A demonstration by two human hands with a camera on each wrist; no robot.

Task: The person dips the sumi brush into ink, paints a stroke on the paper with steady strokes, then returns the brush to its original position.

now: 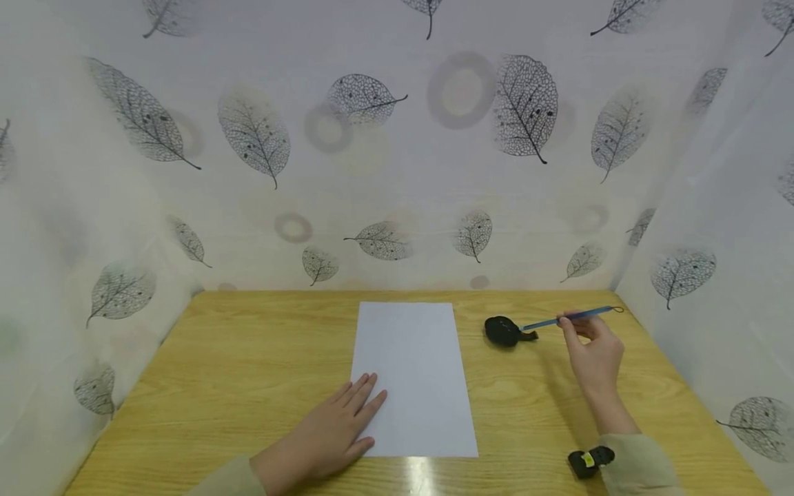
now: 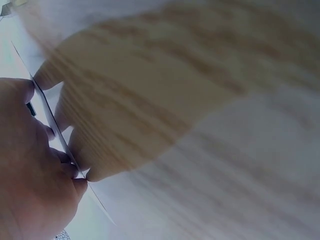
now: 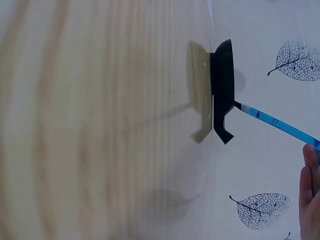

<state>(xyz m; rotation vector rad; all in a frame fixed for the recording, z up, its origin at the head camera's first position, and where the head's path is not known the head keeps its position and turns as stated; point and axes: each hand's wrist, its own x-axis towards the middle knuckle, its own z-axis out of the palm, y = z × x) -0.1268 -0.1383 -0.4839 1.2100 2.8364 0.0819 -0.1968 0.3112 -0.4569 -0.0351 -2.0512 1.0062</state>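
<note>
Although pinched in the right hand (image 1: 592, 348) between thumb and fingertips, treat the looped blue brush (image 1: 541, 324) as loosely steered: held well back from the tip, angled down leftward, dark end at the edge of the gourd-shaped black dish (image 1: 500, 332). Could twist or swing under a light pinch, if pushed sideways against the rim, and flick drops onto the wood tabletop (image 1: 248, 358). Cannot tell whether dipped inside or only at the rim. Mind the dish next: steadied by neither hand, so apt to slide or rock if nudged. Leftward from there, check the white sheet of paper (image 1: 415, 365), lying flat under the left hand (image 1: 335, 428), spread with straight fingers over the lower left edge. Pressed on that side alone, could pivot if tugged, and could catch a blot if crossed by a wet brush. Farther out, beside the right sleeve (image 1: 642, 465), watch the black device with the yellow label (image 1: 580, 466) for a scrape along the tabletop in case of a dropped wrist.
</note>
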